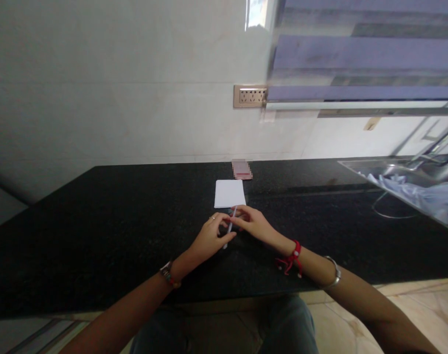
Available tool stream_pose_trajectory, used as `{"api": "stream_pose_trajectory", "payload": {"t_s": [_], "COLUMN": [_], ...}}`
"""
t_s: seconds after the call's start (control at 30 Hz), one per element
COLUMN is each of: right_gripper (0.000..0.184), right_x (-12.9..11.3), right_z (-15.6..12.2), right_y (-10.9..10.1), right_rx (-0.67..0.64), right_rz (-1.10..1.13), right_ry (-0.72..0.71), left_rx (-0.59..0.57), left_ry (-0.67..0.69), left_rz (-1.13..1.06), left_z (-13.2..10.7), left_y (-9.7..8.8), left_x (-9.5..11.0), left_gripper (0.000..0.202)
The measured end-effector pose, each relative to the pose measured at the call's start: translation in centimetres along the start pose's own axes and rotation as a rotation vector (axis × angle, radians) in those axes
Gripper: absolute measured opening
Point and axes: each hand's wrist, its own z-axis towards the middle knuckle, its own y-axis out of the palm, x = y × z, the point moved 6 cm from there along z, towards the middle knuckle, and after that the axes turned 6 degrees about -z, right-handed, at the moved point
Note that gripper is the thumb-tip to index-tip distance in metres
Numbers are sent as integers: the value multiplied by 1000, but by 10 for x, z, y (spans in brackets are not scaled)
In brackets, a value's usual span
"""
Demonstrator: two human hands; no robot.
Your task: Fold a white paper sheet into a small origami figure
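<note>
Head-worn view, facing forward and down, near dark counter (154, 211), wall (135, 108) beyond, right side apparently blurred

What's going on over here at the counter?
A person is holding a slim whitish strip in both hands, left hand toward its near end and right hand toward its far end, above a black countertop. Just beyond the hands lies white square paper. Behind that, nearer the wall, is a pinkish flat item, too blurred to identify.

No readable text, labels, numbers or signs
</note>
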Motion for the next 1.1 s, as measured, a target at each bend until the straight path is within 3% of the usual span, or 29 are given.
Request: {"api": "stream_pose_trajectory", "payload": {"t_s": [0.3, 0.73, 0.93, 1.1], "right_gripper": [39, 30, 27, 36], "right_x": [5, 0, 5, -1], "right_z": [2, 2, 4, 1], "right_y": [3, 7, 8, 6], "right_rx": [-69, -89, -111, -19], "right_rz": [64, 61, 18, -156], "right_ry": [-34, -93, -51, -172], "left_rx": [-70, -85, -91, 66], "left_ry": [-246, -242, -246, -79], "left_rz": [-384, -490, -430, 3], "left_z": [1, 3, 2, 0], "left_y": [6, 7, 6, -7], "left_x": [-27, -33, -29, -9], "left_gripper": [31, 28, 25, 28]}}
